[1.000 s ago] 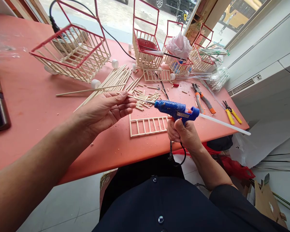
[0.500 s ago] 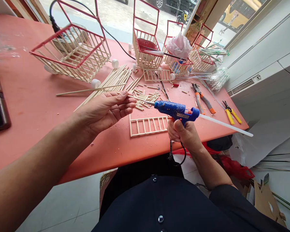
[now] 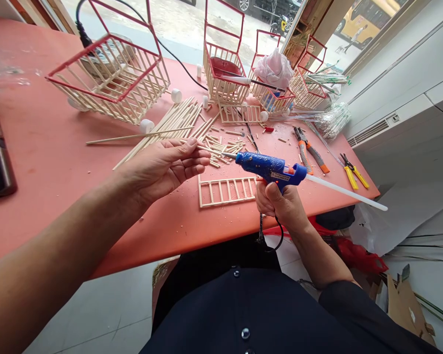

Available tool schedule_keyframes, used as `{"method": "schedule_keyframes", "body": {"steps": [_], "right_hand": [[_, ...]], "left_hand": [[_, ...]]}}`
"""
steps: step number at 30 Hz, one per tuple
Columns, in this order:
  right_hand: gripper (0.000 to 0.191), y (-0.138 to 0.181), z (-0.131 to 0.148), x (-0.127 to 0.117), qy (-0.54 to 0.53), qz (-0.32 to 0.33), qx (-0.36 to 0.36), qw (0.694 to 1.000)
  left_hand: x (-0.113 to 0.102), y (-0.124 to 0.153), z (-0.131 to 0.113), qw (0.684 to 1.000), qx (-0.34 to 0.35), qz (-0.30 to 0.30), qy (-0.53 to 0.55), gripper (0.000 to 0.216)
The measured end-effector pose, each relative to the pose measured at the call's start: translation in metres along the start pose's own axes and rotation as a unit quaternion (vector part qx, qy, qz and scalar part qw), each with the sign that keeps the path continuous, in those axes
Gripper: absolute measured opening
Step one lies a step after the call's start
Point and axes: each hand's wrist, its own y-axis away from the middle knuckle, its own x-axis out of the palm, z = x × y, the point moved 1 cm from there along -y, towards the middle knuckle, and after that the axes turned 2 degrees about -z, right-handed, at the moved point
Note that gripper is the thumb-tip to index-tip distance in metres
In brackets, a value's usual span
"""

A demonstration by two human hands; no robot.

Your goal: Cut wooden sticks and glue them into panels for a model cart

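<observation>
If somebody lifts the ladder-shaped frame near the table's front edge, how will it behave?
The frame is probably light: thin sticks, open gaps. It seems fairly stiff, crosspieces joining two rails, but slim joints might snap.

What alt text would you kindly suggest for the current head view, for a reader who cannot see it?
A person's right hand holds a blue glue gun, its nozzle pointing toward a thin stick pinched in the left hand. On the pink table lie a ladder-like stick frame and loose sticks, with four red-trimmed stick baskets behind.
</observation>
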Motion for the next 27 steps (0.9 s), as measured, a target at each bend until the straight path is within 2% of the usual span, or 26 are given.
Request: {"method": "schedule_keyframes", "body": {"steps": [9, 18, 24, 27], "right_hand": [[0.064, 0.004, -0.003, -0.003, 0.013, -0.009, 0.009, 1.0], [0.071, 0.002, 0.002, -0.005, 0.039, -0.018, -0.029, 0.999], [0.078, 0.004, 0.006, -0.003, 0.042, 0.021, -0.025, 0.999], [0.073, 0.008, 0.009, -0.01, 0.102, -0.001, -0.057, 0.993]], "left_hand": [[-0.002, -0.001, 0.0, 1.0, 0.014, 0.006, -0.004, 0.026], [0.001, 0.001, -0.001, 1.0, 0.007, 0.006, 0.002, 0.034], [0.002, 0.001, 0.0, 0.999, 0.028, 0.02, -0.024, 0.046], [0.004, 0.003, -0.002, 0.998, 0.046, 0.023, -0.037, 0.048]]}}
